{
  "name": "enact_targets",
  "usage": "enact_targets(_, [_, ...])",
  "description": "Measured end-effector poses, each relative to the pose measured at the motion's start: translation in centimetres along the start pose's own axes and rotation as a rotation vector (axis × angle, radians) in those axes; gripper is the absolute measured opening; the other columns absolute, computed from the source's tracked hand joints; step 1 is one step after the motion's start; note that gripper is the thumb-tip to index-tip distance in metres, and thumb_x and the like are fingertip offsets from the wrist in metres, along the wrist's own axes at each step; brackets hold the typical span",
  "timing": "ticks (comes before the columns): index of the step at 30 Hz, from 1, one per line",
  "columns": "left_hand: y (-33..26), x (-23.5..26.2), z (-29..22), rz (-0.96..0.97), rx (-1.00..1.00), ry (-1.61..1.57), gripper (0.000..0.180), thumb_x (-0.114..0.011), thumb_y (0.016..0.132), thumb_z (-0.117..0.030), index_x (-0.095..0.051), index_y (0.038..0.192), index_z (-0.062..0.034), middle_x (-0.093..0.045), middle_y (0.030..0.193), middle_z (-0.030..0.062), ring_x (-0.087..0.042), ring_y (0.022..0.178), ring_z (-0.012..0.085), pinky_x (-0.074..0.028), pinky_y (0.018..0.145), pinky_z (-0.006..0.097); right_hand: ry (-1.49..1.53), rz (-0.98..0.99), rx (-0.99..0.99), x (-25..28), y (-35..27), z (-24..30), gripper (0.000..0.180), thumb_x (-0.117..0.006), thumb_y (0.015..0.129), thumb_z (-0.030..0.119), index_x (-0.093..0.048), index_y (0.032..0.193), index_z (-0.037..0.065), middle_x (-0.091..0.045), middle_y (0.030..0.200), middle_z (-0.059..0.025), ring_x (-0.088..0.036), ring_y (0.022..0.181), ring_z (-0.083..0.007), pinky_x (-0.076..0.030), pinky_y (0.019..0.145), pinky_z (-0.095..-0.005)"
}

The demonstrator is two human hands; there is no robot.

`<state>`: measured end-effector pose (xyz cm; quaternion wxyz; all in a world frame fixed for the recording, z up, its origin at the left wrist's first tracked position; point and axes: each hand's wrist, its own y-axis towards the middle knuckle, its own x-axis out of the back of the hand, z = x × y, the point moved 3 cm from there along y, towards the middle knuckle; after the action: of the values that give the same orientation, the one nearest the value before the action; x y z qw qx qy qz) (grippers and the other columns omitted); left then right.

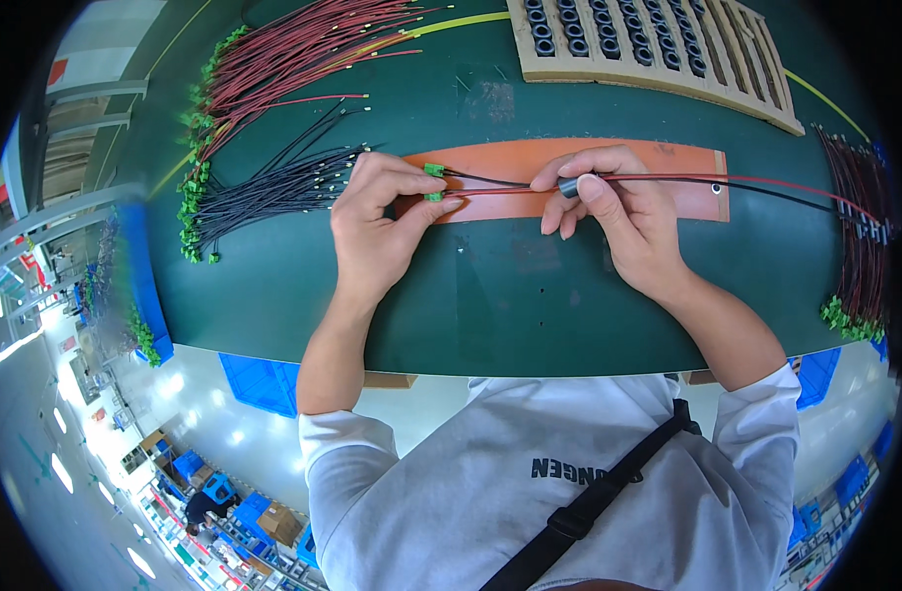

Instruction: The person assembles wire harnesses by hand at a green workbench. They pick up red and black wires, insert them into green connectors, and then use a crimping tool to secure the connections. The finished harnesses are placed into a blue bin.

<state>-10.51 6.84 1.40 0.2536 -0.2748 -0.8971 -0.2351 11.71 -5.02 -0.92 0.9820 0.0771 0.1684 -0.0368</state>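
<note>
1. Two wires, one red (766, 181) and one black (786, 197), run across the orange mat (687, 158).
2. Your left hand (377, 222) pinches their green connector (434, 171) over the mat's left end.
3. Your right hand (608, 212) grips a small dark ring (567, 186) threaded on them.

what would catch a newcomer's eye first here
At centre, the left hand pinches a small green plastic connector, while the right hand holds a small dark ring on the red and black wire pair, above an orange rectangular mat. Upper left lies a big fan of red wires.
</note>
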Motion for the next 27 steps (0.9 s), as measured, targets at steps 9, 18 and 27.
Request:
enact_targets(9, [0.8, 0.1, -0.4, 0.009, 0.028, 0.05, 0.035, -0.087, 0.071, -0.005, -0.075, 0.104, -0.0038, -0.066, 0.108, 0.0091, -0.063, 0.098, 0.0208, -0.051, 0.084, 0.031, -0.098, 0.017, -0.049, -0.2, 0.2, 0.3, 0.02, -0.047, 0.108, 0.013, -0.054, 0.122, 0.001, -0.068, 0.109, -0.0135, -0.065, 0.085, -0.0132, -0.052, 0.071, -0.025])
enact_targets(18, [0.7, -0.1, -0.1, 0.056, -0.069, 0.165, 0.036, -0.087, 0.073, -0.007, -0.075, 0.106, -0.0039, -0.066, 0.109, 0.009, -0.064, 0.1, 0.0232, -0.053, 0.086, 0.033, -0.207, 0.042, -0.178, -0.4, 2.4, 0.7, 0.02, -0.048, 0.109, 0.02, -0.056, 0.112, 0.001, -0.068, 0.091, -0.0072, -0.06, 0.072, -0.0104, -0.049, 0.064, -0.0251])
enact_targets(27, [0.9, 0.3, -1.4, -0.017, -0.18, 0.317, 0.033, -0.087, 0.073, -0.01, -0.075, 0.103, -0.0049, -0.068, 0.106, 0.0088, -0.063, 0.098, 0.0251, -0.052, 0.082, 0.036, -0.464, 0.096, -0.173, -0.8, 2.8, 1.8, 0.025, -0.052, 0.107, 0.023, -0.057, 0.106, -0.001, -0.067, 0.08, -0.0127, -0.066, 0.071, -0.0216, -0.052, 0.064, -0.0332])
